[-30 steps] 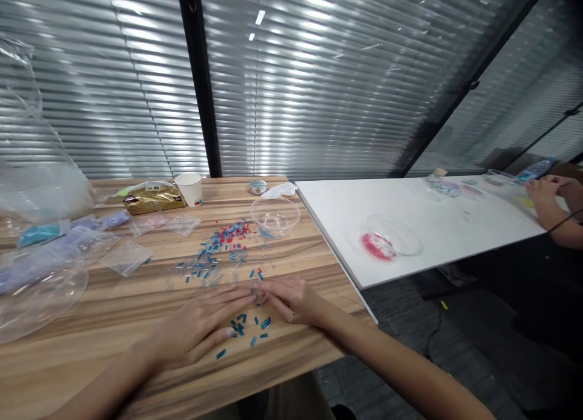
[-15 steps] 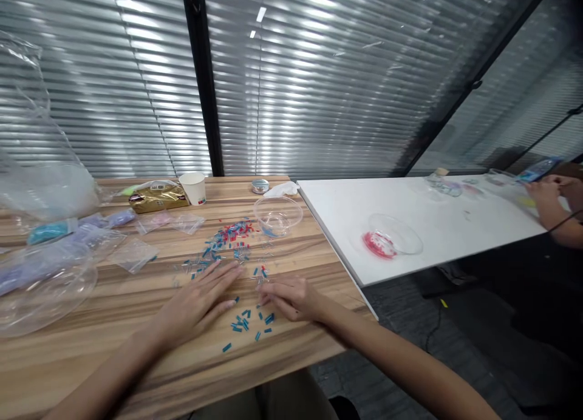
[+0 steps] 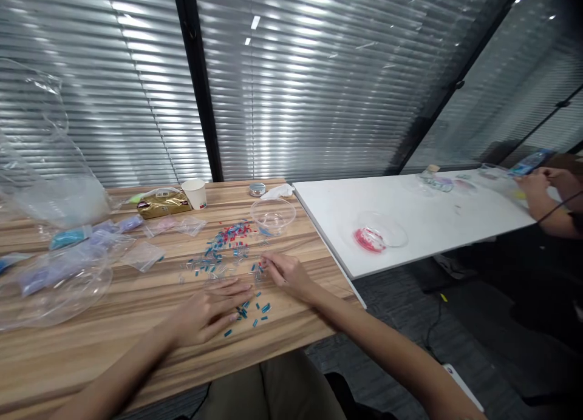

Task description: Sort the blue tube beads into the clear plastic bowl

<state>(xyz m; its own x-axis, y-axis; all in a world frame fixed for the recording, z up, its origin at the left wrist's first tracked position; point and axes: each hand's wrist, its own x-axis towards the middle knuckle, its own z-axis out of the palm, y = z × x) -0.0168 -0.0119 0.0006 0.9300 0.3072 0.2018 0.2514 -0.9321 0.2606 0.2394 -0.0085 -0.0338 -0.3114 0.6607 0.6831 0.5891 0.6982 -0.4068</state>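
Observation:
Small tube-shaped beads lie loose on the wooden table: a mixed pile of blue, red and clear beads [image 3: 223,241], and a nearer scatter of blue beads [image 3: 265,309]. My left hand [image 3: 212,311] rests flat, palm down, its fingers stretched over the left edge of the near blue beads and covering some. Beyond it to the right, my right hand [image 3: 289,275] has thumb and forefinger pinched together at a little cluster of clear, blue and red beads [image 3: 257,271]. What sits between those fingertips is too small to make out.
A clear bowl [image 3: 273,216] with some blue beads stands behind the pile. Further left are a paper cup [image 3: 195,193], a gold packet [image 3: 164,203], bead bags [image 3: 143,256] and a clear plastic lid [image 3: 54,292]. A white table [image 3: 319,207] adjoins, holding a bowl of red beads [image 3: 381,230]; another person's hands [image 3: 535,183] are at its far end.
My right hand has moved away from me, from beside the near blue beads up to the small mixed cluster. My left hand has slid nearer and rightward onto the blue beads.

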